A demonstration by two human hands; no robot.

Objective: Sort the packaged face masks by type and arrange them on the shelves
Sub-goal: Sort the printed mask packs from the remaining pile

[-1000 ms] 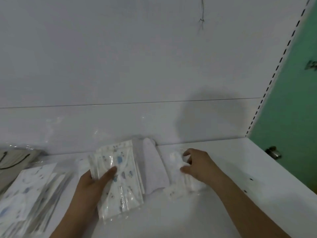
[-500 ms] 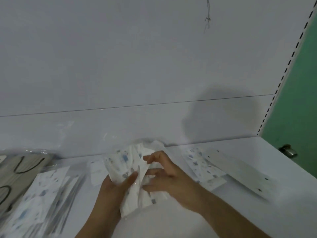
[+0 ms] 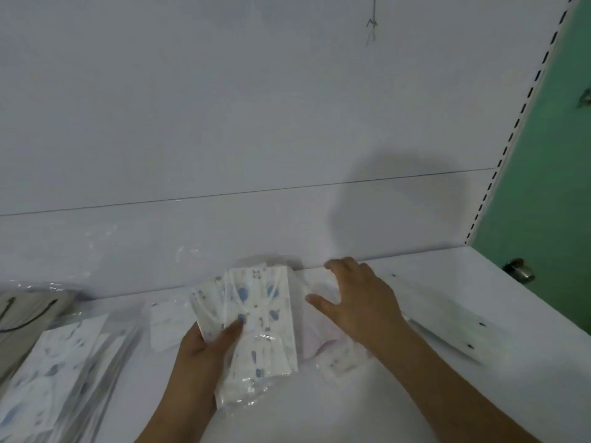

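Left hand [image 3: 204, 346] pinching a stack of blue-print mask packs [image 3: 259, 318], thumb on top, near the shelf's [image 3: 431, 260] back edge. Right hand [image 3: 358, 302] spread flat, pressing a pale pink pack [image 3: 315, 334] just beside. More packs [image 3: 54, 372] piled at left edge. Bare room at front.

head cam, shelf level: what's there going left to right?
grey mask packs with black ear loops → stack of blue-print mask packs → left hand holding blue-print mask packs → right hand, open over pale pink mask pack → flat white pack
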